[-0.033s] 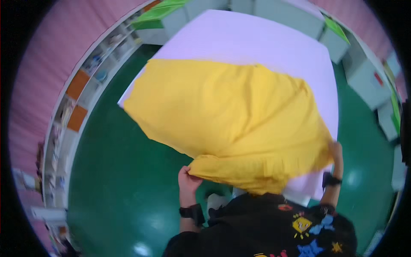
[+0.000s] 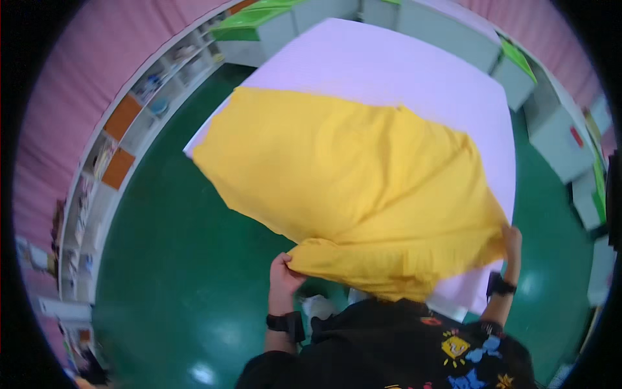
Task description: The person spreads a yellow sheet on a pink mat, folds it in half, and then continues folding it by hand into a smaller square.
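Note:
A large yellow cloth (image 2: 311, 162) lies spread over a pale lilac table (image 2: 389, 61), wrinkled toward its right half. On the left it reaches past the table's edge, and its near edge hangs in loose folds in front of my body. My left hand (image 2: 284, 273) pinches the near left corner of the cloth, clear of the table. At the right side of the table, my right hand (image 2: 512, 241) grips the near right part of the cloth and draws it taut; its fingertips are partly hidden by the fabric.
White shelves (image 2: 139, 133) with small items and orange panels line the left wall under pink curtains (image 2: 71, 110). Pale cabinets with green tops (image 2: 256, 19) stand beyond the table, and more cabinets (image 2: 554, 129) on the right. The floor (image 2: 168, 259) is glossy green.
The whole view has shifted slightly. My right hand sits a little lower in the picture, and both hands keep their hold on the cloth.

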{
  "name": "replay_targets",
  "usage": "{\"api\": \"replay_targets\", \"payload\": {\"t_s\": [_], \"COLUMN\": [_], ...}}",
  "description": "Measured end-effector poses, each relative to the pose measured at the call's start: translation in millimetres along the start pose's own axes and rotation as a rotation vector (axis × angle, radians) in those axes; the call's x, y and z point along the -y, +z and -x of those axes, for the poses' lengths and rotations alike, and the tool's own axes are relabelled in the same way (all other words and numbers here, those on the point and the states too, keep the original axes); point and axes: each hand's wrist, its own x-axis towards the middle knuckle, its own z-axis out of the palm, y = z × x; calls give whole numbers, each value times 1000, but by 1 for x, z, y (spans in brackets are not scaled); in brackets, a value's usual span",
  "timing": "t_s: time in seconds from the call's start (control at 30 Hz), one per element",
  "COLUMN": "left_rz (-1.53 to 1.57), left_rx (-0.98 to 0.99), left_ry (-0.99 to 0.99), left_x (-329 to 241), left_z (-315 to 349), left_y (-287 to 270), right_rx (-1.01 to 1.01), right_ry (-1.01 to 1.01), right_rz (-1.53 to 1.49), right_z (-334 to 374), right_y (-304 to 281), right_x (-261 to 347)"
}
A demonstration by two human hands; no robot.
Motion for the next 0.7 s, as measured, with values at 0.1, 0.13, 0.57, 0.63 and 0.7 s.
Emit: {"api": "replay_targets", "payload": {"t_s": [0.1,0.13,0.57,0.63,0.7], "left_rz": [-62,-100,4,22,86], "left_rx": [63,164,347,320,256], "left_ry": [-115,-202,-319,-260,-222], "left_x": [-27,-38,-234,-272,-302], "left_z": [9,11,42,61,73], "left_y": [7,7,4,-17,-38], "right_rx": [-124,-102,-125,244,309], "right_ry": [-21,15,-897,-629,-598], "right_rz": [-49,-292,-605,-1079,-1060], "right_z": [16,24,0,-38,-29], "right_y": [-61,-83,-174,-119,-80], "right_x": [29,56,427,465,510]}}
